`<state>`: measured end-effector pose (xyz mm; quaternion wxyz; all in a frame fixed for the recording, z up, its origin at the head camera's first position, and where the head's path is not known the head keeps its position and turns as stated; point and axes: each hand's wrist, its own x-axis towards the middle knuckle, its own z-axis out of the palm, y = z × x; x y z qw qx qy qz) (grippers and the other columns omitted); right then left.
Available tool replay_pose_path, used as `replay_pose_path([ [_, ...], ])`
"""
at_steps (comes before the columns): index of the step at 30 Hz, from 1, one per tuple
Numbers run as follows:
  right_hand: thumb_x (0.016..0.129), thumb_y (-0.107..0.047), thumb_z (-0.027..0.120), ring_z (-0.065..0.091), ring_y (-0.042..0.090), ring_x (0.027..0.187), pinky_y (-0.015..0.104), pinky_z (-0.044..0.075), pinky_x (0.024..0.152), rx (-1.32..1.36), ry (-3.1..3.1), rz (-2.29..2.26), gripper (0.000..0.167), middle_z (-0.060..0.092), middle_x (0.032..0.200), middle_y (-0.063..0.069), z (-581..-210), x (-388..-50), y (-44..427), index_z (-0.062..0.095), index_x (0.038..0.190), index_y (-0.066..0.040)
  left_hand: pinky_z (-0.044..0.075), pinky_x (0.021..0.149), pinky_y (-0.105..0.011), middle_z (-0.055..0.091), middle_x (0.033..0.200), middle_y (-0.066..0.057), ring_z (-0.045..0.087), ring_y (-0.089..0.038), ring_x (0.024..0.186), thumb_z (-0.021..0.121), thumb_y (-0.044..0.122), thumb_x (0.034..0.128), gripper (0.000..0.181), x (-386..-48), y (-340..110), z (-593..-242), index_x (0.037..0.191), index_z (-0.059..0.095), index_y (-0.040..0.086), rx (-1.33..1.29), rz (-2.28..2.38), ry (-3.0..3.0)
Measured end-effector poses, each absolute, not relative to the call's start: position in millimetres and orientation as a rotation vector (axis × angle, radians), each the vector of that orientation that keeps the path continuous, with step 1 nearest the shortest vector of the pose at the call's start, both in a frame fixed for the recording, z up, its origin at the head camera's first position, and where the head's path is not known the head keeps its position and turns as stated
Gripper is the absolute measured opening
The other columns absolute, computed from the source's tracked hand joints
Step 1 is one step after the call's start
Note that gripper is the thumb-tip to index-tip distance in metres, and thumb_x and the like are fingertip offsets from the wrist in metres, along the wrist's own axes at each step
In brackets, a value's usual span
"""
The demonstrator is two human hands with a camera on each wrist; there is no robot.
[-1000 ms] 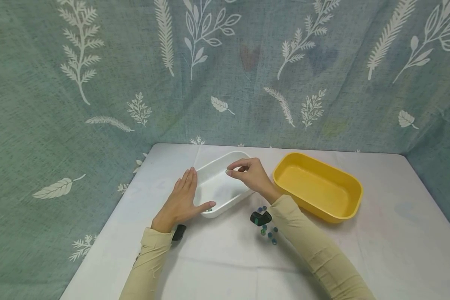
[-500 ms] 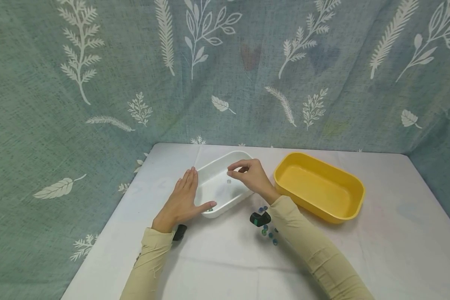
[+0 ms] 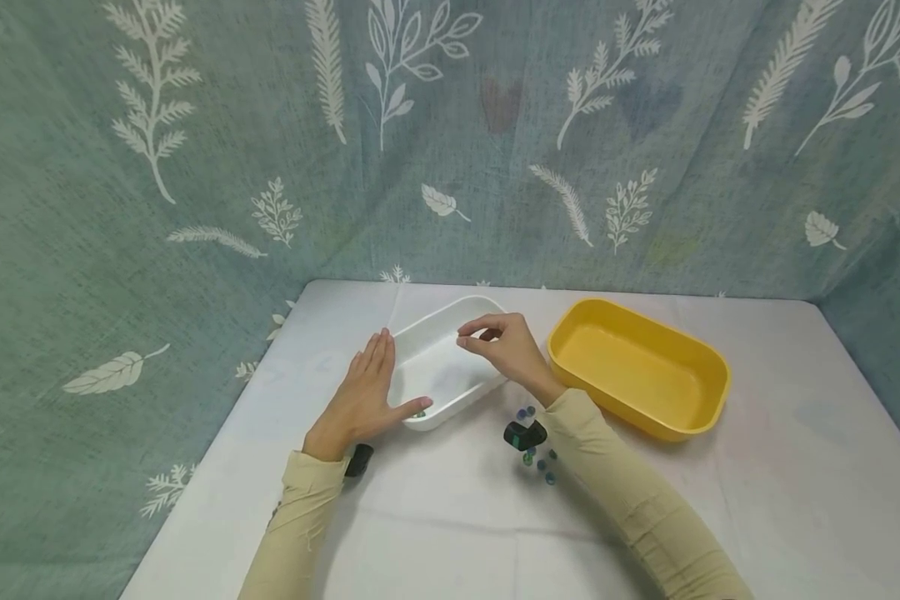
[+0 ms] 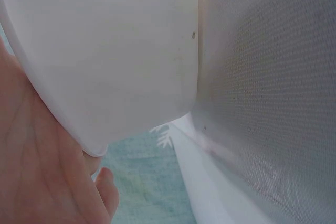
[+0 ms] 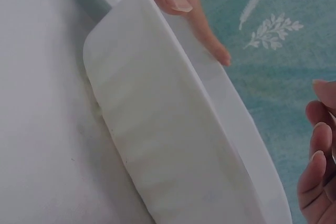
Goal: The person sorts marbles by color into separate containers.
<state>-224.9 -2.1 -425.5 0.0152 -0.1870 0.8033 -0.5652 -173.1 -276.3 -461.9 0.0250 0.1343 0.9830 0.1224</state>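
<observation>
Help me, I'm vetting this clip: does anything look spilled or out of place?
Possibly: small blue and green pieces lie scattered on the white tabletop, outside both the white tray and yellow tray, though that may be deliberate.

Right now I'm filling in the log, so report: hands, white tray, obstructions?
Left hand rests on white tray. Right hand above it, fingers curled, nothing visible held. Green bead inside, by left thumb; only hands overhang the opening.
</observation>
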Motion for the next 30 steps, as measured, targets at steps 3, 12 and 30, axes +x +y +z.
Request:
replay_pose_path([
  [3, 0.093, -0.022, 0.078, 0.066, 0.021, 0.090, 0.027, 0.054, 0.074, -0.590, 2.491, -1.778, 0.019, 0.079, 0.111, 0.006, -424.7, -222.0, 3.2, 0.082, 0.108, -0.012, 0.008, 0.132, -0.057, -0.009, 0.175, -0.012, -0.004, -0.031, 0.164, 0.051, 0.084, 0.0871, 0.126, -172.8, -275.6, -461.3, 0.165, -0.004, 0.003, 0.416, 0.383, 3.038],
  [12, 0.093, -0.018, 0.078, 0.064, 0.019, 0.083, 0.022, 0.051, 0.065, -0.627, 2.469, -1.836, 0.016, 0.079, 0.105, 0.011, -421.9, -202.0, 24.0, 0.081, 0.104, -0.007, 0.009, 0.132, -0.057, -0.007, 0.175, -0.014, -0.003, -0.033, 0.164, 0.053, 0.083, 0.0868, 0.127, -173.2, -274.7, -460.9, 0.165, -0.002, 0.000, 0.423, 0.382, 3.048],
  [30, 0.092, -0.009, 0.078, 0.059, 0.012, 0.078, 0.021, 0.055, 0.066, -0.754, 2.442, -1.883, 0.009, 0.077, 0.097, 0.009, -435.3, -154.9, 63.0, 0.081, 0.100, -0.010, 0.008, 0.132, -0.056, -0.009, 0.175, -0.013, -0.005, -0.031, 0.164, 0.052, 0.083, 0.0872, 0.126, -172.6, -274.9, -459.8, 0.165, -0.004, 0.001, 0.423, 0.393, 3.039],
])
